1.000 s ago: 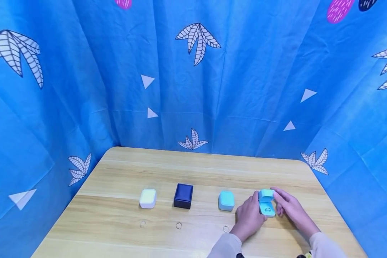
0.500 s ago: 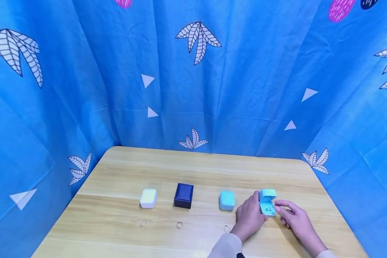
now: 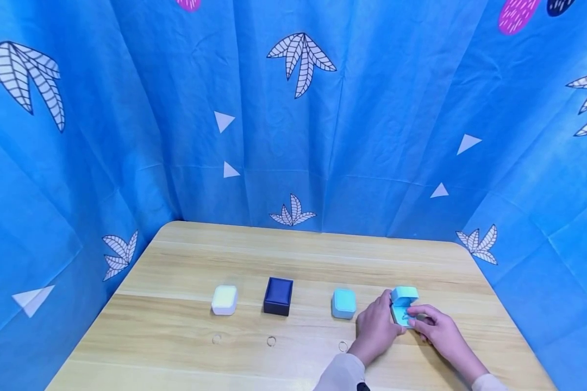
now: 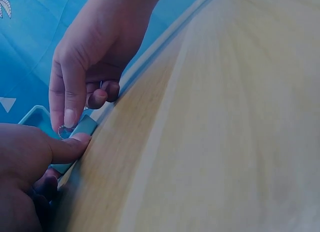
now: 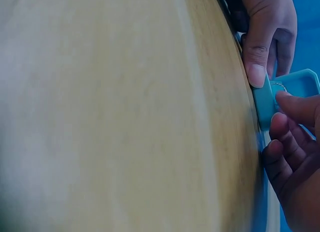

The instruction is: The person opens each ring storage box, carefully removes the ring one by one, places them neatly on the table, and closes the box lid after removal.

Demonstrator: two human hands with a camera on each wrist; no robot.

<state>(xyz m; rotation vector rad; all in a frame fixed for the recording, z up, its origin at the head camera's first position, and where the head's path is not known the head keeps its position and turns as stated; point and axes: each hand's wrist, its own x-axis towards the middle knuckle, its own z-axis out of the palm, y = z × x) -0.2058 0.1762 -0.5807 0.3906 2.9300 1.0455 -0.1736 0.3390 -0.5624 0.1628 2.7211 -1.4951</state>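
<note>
On the right side of the table stands a turquoise ring box (image 3: 404,294) with its lid raised. My left hand (image 3: 375,330) grips this box from its left side, the thumb pressed on its front in the right wrist view. A thin ring (image 4: 63,133) stands in the box's insert. My right hand (image 3: 444,335) reaches in from the right and pinches the ring between thumb and index finger, the other fingers curled below. Its fingers partly cover the ring (image 5: 279,84) in the right wrist view.
Left of my hands are a second turquoise box (image 3: 344,303), a navy box (image 3: 278,296) and a white box (image 3: 224,300), all with lids down. Before them lie three rings, one a silvery ring (image 3: 343,346) near my left sleeve. A blue curtain (image 3: 362,136) hangs behind the wooden table (image 3: 293,255).
My right hand first drew back from the lid, then came in to the ring and took it between thumb and finger. My left hand has stayed on the box.
</note>
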